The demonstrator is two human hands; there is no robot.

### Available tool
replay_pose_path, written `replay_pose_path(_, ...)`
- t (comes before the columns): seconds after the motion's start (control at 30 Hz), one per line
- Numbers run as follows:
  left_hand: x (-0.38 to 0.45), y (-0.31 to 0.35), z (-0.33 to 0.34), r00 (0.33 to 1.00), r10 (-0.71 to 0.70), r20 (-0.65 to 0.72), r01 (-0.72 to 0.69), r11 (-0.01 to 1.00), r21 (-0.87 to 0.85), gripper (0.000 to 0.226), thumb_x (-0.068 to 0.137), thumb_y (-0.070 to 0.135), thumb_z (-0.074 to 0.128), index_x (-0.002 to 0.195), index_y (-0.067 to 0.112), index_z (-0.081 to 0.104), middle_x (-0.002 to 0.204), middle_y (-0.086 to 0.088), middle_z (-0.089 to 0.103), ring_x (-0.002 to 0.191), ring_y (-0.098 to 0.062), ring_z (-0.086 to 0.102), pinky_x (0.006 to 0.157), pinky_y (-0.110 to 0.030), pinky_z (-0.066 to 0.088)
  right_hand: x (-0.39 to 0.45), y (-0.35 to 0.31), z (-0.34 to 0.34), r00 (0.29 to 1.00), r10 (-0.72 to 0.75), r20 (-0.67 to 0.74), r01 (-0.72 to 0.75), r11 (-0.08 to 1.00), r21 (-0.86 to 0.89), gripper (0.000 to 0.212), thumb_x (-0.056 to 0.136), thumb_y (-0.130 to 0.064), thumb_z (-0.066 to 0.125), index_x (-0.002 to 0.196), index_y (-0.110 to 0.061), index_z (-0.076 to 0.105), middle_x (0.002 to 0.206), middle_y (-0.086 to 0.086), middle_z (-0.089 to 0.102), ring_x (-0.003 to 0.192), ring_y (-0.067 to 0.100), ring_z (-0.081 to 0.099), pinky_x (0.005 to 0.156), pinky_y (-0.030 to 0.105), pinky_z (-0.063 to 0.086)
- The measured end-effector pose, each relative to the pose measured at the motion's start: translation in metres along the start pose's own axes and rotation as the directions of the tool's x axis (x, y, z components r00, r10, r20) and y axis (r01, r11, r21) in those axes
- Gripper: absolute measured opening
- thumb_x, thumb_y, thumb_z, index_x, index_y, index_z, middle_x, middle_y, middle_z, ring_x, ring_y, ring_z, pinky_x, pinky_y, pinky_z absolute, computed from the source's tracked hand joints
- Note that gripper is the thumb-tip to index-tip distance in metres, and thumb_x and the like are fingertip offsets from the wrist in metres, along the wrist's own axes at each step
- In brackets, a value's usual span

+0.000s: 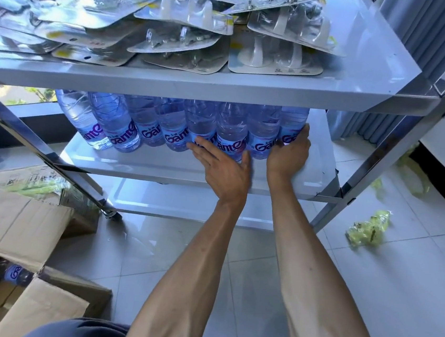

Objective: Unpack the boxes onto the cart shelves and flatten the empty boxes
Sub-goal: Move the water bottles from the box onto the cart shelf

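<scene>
A row of several clear water bottles [148, 127] with purple labels stands on the cart's middle shelf [134, 163]. My left hand [222, 168] lies flat with straight, spread fingers against the fronts of the bottles near the row's right part. My right hand [290, 153] curls round the rightmost bottle [293, 121] at the end of the row. Blister packs of hooks [177, 15] are piled on the top shelf [362, 81]. An open cardboard box [45, 303] at the lower left holds another bottle [16, 274].
A second cardboard box [13, 217] sits on the floor at the left, against the cart's slanted steel leg [52, 156]. The bottom shelf [184, 202] is bare. Crumpled yellow-green plastic wrap [367, 230] lies on the tiled floor at the right. A curtain [411, 37] hangs behind the cart.
</scene>
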State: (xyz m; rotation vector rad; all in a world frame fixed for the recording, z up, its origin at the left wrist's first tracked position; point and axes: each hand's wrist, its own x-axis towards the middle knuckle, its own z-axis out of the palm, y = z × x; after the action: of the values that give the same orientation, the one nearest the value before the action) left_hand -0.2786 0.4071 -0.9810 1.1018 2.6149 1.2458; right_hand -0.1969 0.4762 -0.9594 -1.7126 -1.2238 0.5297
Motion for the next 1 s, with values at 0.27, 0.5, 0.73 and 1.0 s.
replay_pose_path(0.27,0.002,-0.001,-0.006,0.994,-0.018,0.105,0.02,1.0,-0.014,0.119,0.083,0.063,0.062,0.154,-0.003,-0.007,0.161,-0.027,-0.003,0.147,-0.042,0.016,0.102,-0.05,0.046,-0.043,-0.002,-0.011,0.998,0.001,-0.057,0.002,0.999,0.047,0.071,0.088,-0.007,0.062,0.152,-0.004,0.029,0.143,0.019,0.046,0.135,0.034,0.041,0.111,0.042,0.034)
replay_pose_path(0.5,0.002,-0.029,-0.065,0.952,0.149,0.269,-0.097,0.976,-0.197,0.077,0.09,0.016,0.063,0.155,0.007,0.022,0.154,-0.023,0.03,0.135,-0.039,0.04,0.103,-0.041,0.042,-0.119,0.002,-0.048,0.983,-0.151,-0.103,0.169,0.966,0.196,0.039,0.066,0.016,0.05,0.099,0.005,0.069,0.099,0.019,0.068,0.1,0.039,0.059,0.088,0.046,0.048)
replay_pose_path(0.73,-0.01,-0.084,-0.168,0.987,-0.059,0.152,0.052,0.998,0.046,0.045,0.092,0.023,0.055,0.136,0.015,0.051,0.126,-0.014,0.059,0.114,-0.032,0.057,0.091,-0.036,0.045,-0.205,-0.044,-0.049,0.955,-0.16,0.251,0.091,0.96,0.265,0.036,0.074,0.014,0.051,0.103,0.003,0.069,0.106,0.017,0.068,0.104,0.035,0.059,0.086,0.037,0.045)
replay_pose_path(1.0,-0.012,-0.147,-0.254,0.976,-0.219,0.004,0.214,0.958,0.192,0.048,0.091,0.021,0.053,0.138,0.015,0.046,0.132,-0.014,0.055,0.117,-0.035,0.056,0.093,-0.041,0.046,-0.267,-0.081,-0.041,0.789,-0.187,0.585,0.112,0.98,0.162,0.037,0.089,-0.001,0.053,0.125,-0.006,0.062,0.129,0.011,0.063,0.119,0.027,0.057,0.099,0.031,0.043)
